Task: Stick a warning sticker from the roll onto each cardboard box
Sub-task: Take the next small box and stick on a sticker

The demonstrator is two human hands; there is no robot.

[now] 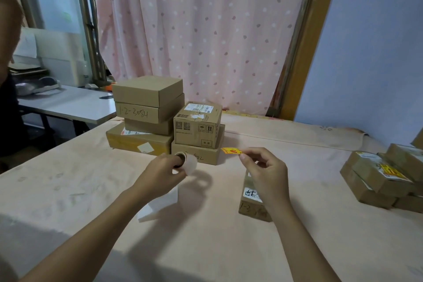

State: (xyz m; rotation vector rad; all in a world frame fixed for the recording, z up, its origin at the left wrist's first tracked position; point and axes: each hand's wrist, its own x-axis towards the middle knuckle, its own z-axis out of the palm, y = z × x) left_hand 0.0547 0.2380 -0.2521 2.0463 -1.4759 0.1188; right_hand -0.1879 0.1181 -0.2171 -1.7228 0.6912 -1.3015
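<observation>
A pink curtain [206, 30] is hanging well beyond the fingers [254, 152]. A grey table [68, 103] is standing far to their left, a blue wall [366, 52] is rising to their right, and a cloth [68, 190] is lying beneath them.

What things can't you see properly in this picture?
Head view:
Sticker roll: mostly covered by the left hand.
Small cardboard box: top and handwriting partly hidden by the right hand.
Warning sticker: print too small to read.
Stickered boxes: stack cut off by the right edge.
</observation>
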